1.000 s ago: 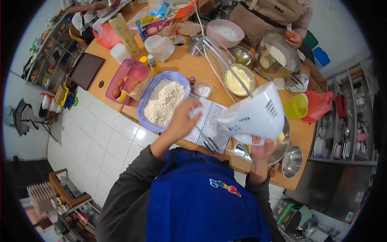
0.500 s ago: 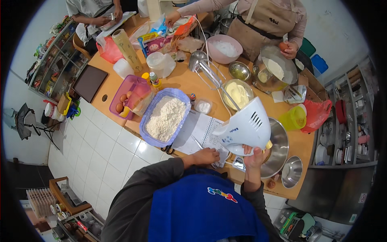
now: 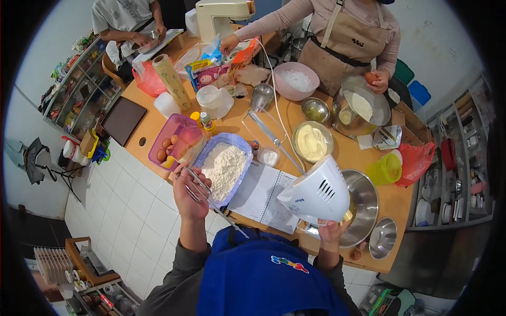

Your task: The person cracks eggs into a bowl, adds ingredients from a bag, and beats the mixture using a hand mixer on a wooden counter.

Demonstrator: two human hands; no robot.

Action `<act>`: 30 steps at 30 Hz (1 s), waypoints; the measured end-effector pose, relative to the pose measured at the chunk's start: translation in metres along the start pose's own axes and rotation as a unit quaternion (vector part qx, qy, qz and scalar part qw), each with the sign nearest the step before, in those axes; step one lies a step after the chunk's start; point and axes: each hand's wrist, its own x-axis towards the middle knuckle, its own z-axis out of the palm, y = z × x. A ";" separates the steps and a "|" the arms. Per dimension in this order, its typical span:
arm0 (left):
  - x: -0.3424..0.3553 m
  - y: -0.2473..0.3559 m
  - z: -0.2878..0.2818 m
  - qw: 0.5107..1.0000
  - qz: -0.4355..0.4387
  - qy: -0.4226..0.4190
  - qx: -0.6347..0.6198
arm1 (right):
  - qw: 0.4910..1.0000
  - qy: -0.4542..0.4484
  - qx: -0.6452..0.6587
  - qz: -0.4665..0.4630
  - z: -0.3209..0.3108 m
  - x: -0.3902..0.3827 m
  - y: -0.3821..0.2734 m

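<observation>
My left hand [image 3: 191, 195] grips a loose metal beater [image 3: 203, 190] with a long shaft, lifted in front of the blue tub of flour [image 3: 224, 163]. My right hand [image 3: 331, 234] holds a white hand mixer [image 3: 314, 192], which has a metal beater fitted and pointing up over the table. Behind the mixer are a bowl of pale cream [image 3: 312, 142] and a small container of white powder [image 3: 269, 157]. An open spiral notebook [image 3: 253, 192] lies below it, and a large steel bowl [image 3: 361, 205] sits at its right, beside a smaller steel bowl [image 3: 383, 234].
Across the table, one person [image 3: 350, 39] holds an egg and reaches toward packets; another [image 3: 126, 26] handles a bowl. A purple container of eggs [image 3: 178, 131], a pink bowl [image 3: 298, 81], a yellow jug [image 3: 383, 168], bags and a stand mixer [image 3: 221, 16] crowd the wooden table [image 3: 138, 116].
My left hand has risen from the notebook with a beater in it and moved left. The mixer in my right hand is tilted, its beater angled further left. The person opposite has reached toward the packets.
</observation>
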 end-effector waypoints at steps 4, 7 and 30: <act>0.004 0.005 -0.001 0.997 -0.046 0.050 -0.048 | 0.999 -0.034 -0.027 0.026 -0.003 -0.005 -0.007; 0.006 0.006 0.000 0.993 -0.062 0.064 -0.071 | 0.999 -0.015 -0.043 0.003 0.009 -0.009 -0.013; 0.061 0.090 0.032 0.957 0.154 -0.091 -0.230 | 0.988 -0.116 -0.100 -0.005 0.014 -0.022 -0.021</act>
